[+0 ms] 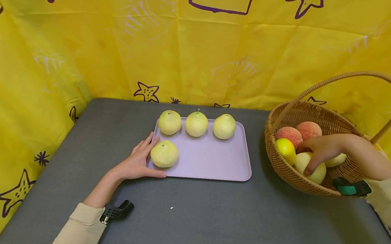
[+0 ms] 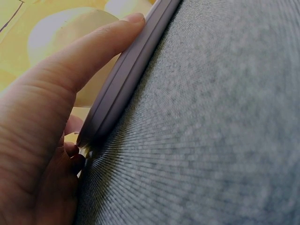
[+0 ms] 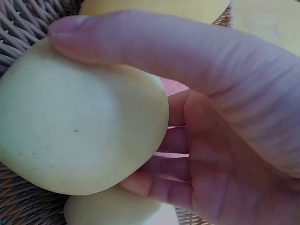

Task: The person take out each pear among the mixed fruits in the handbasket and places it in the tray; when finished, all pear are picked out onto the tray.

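Observation:
In the basket at the right, my right hand [image 1: 325, 147] holds a pale yellow pomelo [image 1: 310, 168], its thumb over one side. The right wrist view shows the fingers around the far side of that pomelo [image 3: 79, 117]. My left hand [image 1: 139, 160] rests at the left end of a lilac tray [image 1: 213, 155]. Its thumb [image 2: 103, 42] lies straight along the front rim, the fingers spread at the left side. One pomelo [image 1: 164, 154] sits on the tray beside this hand. Three more pomelos [image 1: 197, 124] stand in a row along the tray's back edge.
The wicker basket [image 1: 294, 182] has a tall arched handle [image 1: 350, 74]. Inside it lie two peaches [image 1: 309, 130], a yellow lemon-like fruit [image 1: 286, 150] and another pale fruit [image 1: 335, 160]. A dark grey cloth [image 1: 206, 222] covers the table. Yellow patterned curtain [image 1: 205, 59] hangs behind.

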